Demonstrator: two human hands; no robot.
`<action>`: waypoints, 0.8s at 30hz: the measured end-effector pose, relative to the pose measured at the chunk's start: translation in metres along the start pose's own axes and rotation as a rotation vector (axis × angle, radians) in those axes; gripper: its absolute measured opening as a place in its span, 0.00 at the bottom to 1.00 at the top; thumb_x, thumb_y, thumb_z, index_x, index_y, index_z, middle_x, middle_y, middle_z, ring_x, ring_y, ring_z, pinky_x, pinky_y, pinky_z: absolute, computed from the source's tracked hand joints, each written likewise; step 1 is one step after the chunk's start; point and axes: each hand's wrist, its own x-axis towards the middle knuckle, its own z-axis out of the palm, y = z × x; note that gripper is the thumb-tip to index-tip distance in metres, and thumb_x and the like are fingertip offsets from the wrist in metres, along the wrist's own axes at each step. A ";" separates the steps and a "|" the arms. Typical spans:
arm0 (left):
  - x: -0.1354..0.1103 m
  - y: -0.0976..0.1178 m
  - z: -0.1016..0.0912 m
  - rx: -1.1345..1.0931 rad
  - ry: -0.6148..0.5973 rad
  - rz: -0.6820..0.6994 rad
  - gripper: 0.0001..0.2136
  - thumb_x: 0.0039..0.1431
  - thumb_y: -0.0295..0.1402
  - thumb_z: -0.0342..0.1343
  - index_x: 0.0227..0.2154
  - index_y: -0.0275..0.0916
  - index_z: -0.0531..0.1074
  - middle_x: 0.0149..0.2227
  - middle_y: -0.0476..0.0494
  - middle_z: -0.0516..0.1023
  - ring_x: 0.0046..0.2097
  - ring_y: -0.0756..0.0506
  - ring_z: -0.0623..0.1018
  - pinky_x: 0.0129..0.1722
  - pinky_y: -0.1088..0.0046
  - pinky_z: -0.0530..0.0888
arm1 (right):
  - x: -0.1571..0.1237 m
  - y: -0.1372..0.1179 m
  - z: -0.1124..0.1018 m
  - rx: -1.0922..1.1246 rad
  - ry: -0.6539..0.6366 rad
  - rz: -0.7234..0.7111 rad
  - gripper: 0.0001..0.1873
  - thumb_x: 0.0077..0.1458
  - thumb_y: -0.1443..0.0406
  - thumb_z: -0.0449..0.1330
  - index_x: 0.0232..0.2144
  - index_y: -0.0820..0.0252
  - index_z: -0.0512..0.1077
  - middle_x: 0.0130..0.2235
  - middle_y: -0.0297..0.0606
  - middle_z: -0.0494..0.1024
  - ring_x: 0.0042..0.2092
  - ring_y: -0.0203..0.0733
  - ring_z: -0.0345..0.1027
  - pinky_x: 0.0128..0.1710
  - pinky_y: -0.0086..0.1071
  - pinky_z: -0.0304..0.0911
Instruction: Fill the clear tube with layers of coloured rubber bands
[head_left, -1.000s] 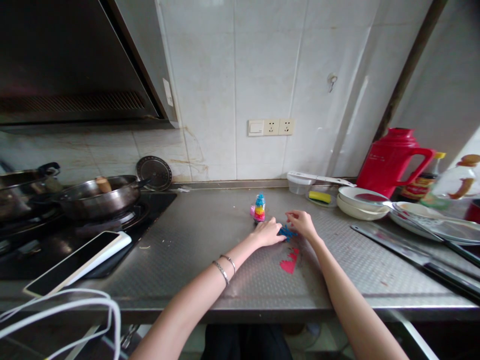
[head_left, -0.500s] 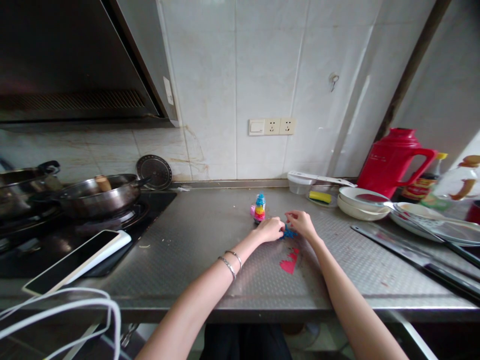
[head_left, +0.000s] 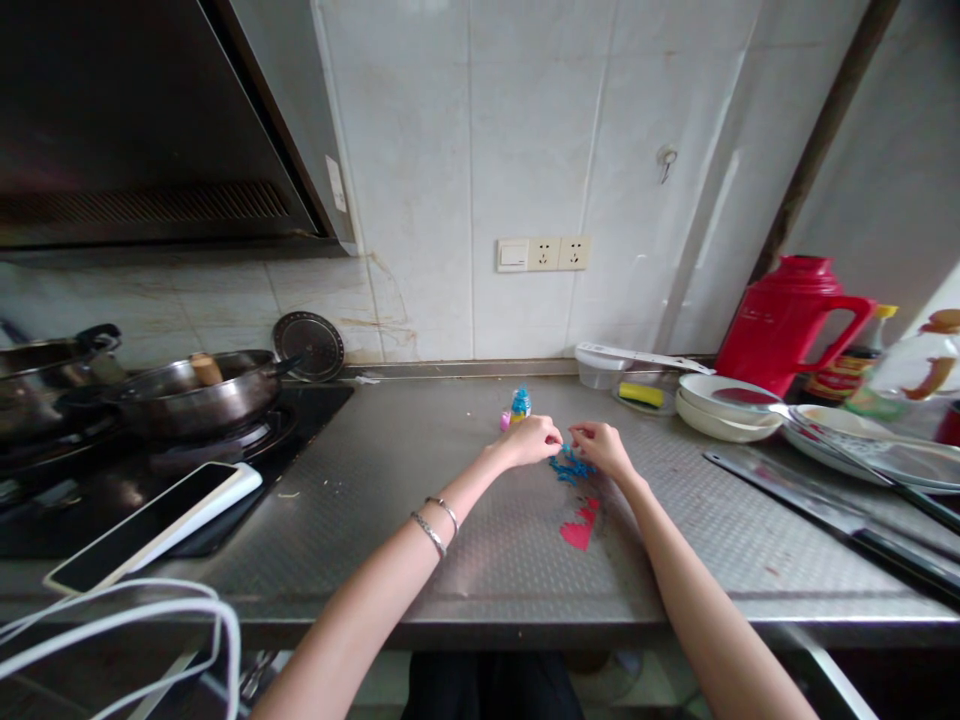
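Note:
A small pile of blue rubber bands lies on the steel counter, with a red pile just in front of it. My left hand hovers over the blue pile with its fingertips pinched on a blue band. Facing it, my right hand is pinched too, fingertips close to the left hand's, apparently on the same band. Behind the left hand stands a small bottle-shaped object wrapped in blue, yellow and pink bands, partly hidden by the hand.
A stove with a pan and a pot is at the left, with a phone and white cables near the front edge. A red thermos jug, bowls, plates, a sponge and a knife crowd the right.
My left hand has risen off the counter and moved back toward the banded object, pinching a blue band. The blue pile now shows between the hands. My right hand has barely moved.

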 end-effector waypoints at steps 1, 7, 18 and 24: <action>0.002 0.000 -0.009 -0.004 0.021 0.008 0.10 0.50 0.30 0.51 0.30 0.37 0.77 0.30 0.44 0.75 0.32 0.49 0.72 0.34 0.76 0.66 | 0.000 0.000 0.000 0.004 -0.003 0.001 0.15 0.46 0.62 0.52 0.31 0.62 0.76 0.23 0.37 0.77 0.23 0.37 0.68 0.24 0.26 0.60; 0.021 -0.004 -0.071 0.019 0.133 -0.032 0.09 0.49 0.30 0.52 0.29 0.36 0.77 0.30 0.43 0.75 0.31 0.49 0.71 0.34 0.76 0.65 | 0.000 0.000 0.001 0.009 -0.028 0.006 0.16 0.46 0.62 0.51 0.32 0.63 0.75 0.23 0.37 0.77 0.23 0.37 0.68 0.23 0.25 0.59; 0.018 -0.045 -0.082 0.109 0.129 -0.181 0.11 0.48 0.29 0.51 0.30 0.36 0.78 0.31 0.42 0.77 0.31 0.48 0.72 0.31 0.76 0.64 | -0.001 0.001 0.002 0.010 -0.038 0.014 0.16 0.46 0.61 0.51 0.33 0.63 0.75 0.24 0.37 0.76 0.22 0.35 0.67 0.21 0.25 0.58; 0.016 -0.053 -0.074 0.074 0.181 -0.176 0.10 0.49 0.29 0.50 0.28 0.35 0.77 0.27 0.44 0.75 0.31 0.49 0.72 0.32 0.76 0.64 | 0.001 0.002 0.003 -0.011 -0.038 -0.007 0.18 0.47 0.60 0.51 0.33 0.64 0.75 0.22 0.37 0.75 0.22 0.35 0.67 0.22 0.24 0.57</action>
